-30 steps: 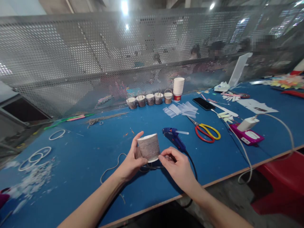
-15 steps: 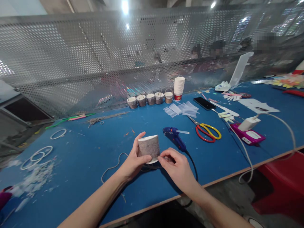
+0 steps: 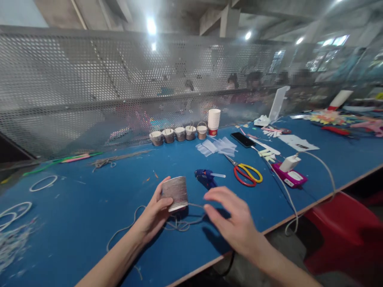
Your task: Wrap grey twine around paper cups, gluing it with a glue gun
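Two hands, one left hand (image 3: pixel 157 209) and one right hand (image 3: pixel 233 217), at one blue table (image 3: pixel 74 223) with one cord-wrapped cup (image 3: pixel 176 191), five small grey-brown cups (image 3: pixel 180 134) in one row, one upright stack of white paper cups (image 3: pixel 214 119), one blue glue gun (image 3: pixel 204 174), one pair of red-and-yellow scissors (image 3: pixel 238 165), one phone (image 3: pixel 243 139), three white rings (image 3: pixel 42 189), one purple power block (image 3: pixel 295 181) and one white charger (image 3: pixel 289 163)

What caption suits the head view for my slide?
Left hand holds a cord-wrapped cup over a blue table, right hand beside it, glue gun beyond.
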A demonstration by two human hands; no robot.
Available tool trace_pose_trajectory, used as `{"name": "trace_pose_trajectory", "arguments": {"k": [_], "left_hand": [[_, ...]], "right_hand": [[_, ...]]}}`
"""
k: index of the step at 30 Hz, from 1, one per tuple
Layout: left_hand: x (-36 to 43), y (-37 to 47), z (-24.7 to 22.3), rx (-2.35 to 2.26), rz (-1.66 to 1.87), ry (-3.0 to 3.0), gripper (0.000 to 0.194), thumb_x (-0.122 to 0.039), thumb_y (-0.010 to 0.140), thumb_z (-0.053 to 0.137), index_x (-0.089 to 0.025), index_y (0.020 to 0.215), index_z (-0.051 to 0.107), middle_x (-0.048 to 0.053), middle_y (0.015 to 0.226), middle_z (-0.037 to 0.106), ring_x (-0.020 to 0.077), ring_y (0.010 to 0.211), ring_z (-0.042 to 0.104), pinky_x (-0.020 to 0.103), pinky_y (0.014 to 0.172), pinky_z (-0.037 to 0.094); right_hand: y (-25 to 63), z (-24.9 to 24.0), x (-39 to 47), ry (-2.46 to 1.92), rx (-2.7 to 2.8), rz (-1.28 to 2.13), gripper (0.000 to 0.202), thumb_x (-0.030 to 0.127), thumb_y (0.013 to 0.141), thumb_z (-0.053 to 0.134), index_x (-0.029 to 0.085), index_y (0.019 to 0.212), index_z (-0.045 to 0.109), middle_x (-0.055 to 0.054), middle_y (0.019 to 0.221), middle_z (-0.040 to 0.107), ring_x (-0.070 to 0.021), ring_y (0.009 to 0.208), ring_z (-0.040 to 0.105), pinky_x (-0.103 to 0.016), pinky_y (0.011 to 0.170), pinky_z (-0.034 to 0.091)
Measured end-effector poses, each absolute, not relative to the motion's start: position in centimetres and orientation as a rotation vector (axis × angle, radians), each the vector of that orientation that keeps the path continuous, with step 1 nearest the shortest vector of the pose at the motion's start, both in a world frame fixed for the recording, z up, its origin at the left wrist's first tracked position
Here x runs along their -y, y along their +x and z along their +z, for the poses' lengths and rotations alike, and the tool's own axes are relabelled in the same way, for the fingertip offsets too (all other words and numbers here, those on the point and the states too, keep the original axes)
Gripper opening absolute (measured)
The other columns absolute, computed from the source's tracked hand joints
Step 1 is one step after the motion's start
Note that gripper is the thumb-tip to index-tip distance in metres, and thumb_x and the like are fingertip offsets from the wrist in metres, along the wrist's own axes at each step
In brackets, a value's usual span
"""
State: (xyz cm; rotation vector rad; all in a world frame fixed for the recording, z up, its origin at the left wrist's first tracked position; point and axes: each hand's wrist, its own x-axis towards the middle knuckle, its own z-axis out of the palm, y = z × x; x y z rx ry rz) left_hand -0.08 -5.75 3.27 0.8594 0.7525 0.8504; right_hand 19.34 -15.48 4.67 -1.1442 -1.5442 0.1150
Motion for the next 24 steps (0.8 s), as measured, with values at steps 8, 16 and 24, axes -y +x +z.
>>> {"name": "trace_pose_trajectory", "arguments": {"k": [8, 16, 24], "left_hand": [[5.1, 0.1, 3.4, -0.79, 0.946, 0.834, 0.062, -0.02, 0.066, 0.075, -0.024, 0.125, 0.055, 0.007, 0.107, 0.071, 0.0254, 0.089, 0.069, 0.038, 0.082, 0.054], [4.2, -0.6, 2.9, -0.834, 0.943, 0.762, 0.079, -0.022, 0.065, 0.077, -0.025, 0.138, 0.046, 0.009, 0.107, 0.073, 0.0271, 0.091, 0.07, 0.038, 0.081, 0.055], [3.7, -0.6, 2.6, -0.872, 0.915, 0.707, 0.077, -0.024, 0.063, 0.08, -0.023, 0.134, 0.05, 0.01, 0.11, 0.072, 0.0296, 0.095, 0.069, 0.039, 0.081, 0.055]], "right_hand": [[31.9, 9.9, 0.7, -1.859, 1.42, 0.056, 0.027, 0.034, 0.098, 0.046, 0.016, 0.106, 0.064, -0.009, 0.104, 0.068, -0.0205, 0.091, 0.064, -0.033, 0.079, 0.053], [34.4, 5.8, -6.5, -2.284, 1.59, 0.229, 0.031, 0.031, 0.094, 0.058, 0.016, 0.121, 0.057, -0.009, 0.121, 0.059, -0.0225, 0.102, 0.062, -0.042, 0.085, 0.053], [35.0, 4.7, -5.5, -2.393, 1.673, 0.121, 0.027, 0.032, 0.094, 0.057, 0.018, 0.118, 0.059, -0.008, 0.121, 0.06, -0.0214, 0.101, 0.062, -0.041, 0.085, 0.053]]}}
